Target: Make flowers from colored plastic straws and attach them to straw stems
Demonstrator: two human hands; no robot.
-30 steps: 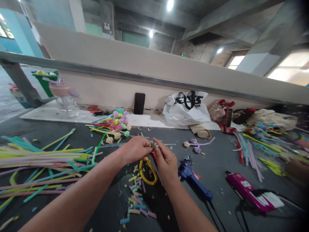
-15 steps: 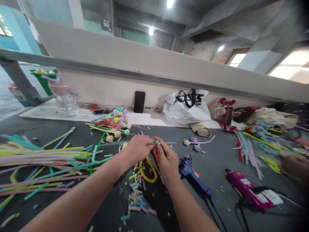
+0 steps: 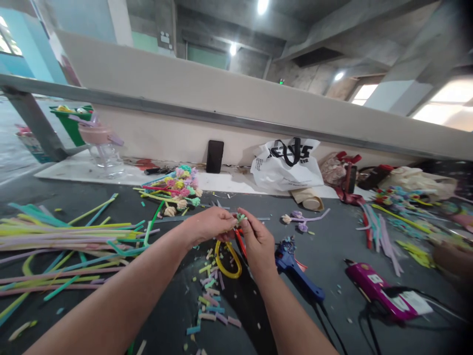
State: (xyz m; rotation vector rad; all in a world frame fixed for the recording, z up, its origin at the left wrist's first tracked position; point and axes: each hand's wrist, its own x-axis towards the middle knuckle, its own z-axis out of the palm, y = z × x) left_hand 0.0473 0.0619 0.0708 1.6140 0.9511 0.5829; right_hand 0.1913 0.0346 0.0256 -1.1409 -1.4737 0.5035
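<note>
My left hand (image 3: 218,224) and my right hand (image 3: 257,241) meet over the dark table, fingers pinched together. Between their fingertips is a small pale green fuzzy piece (image 3: 241,218), which both hands hold. Scissors with yellow (image 3: 229,261) and red handles lie just beneath the hands. Short cut pieces of coloured fuzzy stem (image 3: 211,309) are scattered below them. A blue glue gun (image 3: 301,278) rests right of my right hand. Beyond it lie purple and beige fuzzy flowers (image 3: 302,226).
Long coloured stems (image 3: 66,241) cover the left side. A bunch of flowers (image 3: 181,185), a phone (image 3: 215,157), a clear bottle (image 3: 105,153) and a white bag (image 3: 286,167) stand behind. A magenta tool (image 3: 384,291) and another person's hand (image 3: 453,259) are at the right.
The view has shifted slightly. The green piece shows more between my fingertips, and my left fingers have changed position a little around it.
</note>
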